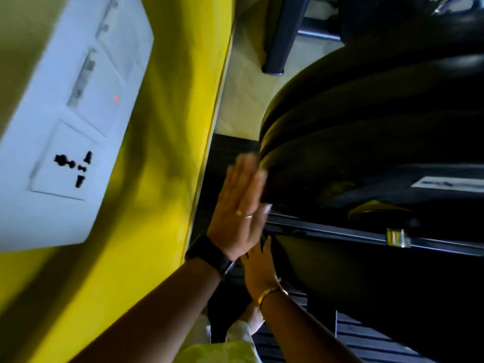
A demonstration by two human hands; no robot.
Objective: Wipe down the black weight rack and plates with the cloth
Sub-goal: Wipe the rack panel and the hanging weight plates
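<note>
Large black weight plates (366, 132) hang on the black rack on the right of the head view; a black rack bar (335, 231) runs below them, and another dark plate (340, 273) sits under it. My left hand (239, 205), with a black watch on the wrist, lies flat with straight fingers against the plate's rim. My right hand (258, 265), with a gold bangle on the wrist, reaches in just below it at the lower plate's edge; its fingers are hidden behind my left hand. No cloth shows clearly.
A yellow wall (157, 153) with a white switch and socket panel (68, 142) stands close on the left. Ribbed black floor mat (366, 339) lies under the rack. A dark post (284, 35) stands on the beige floor beyond.
</note>
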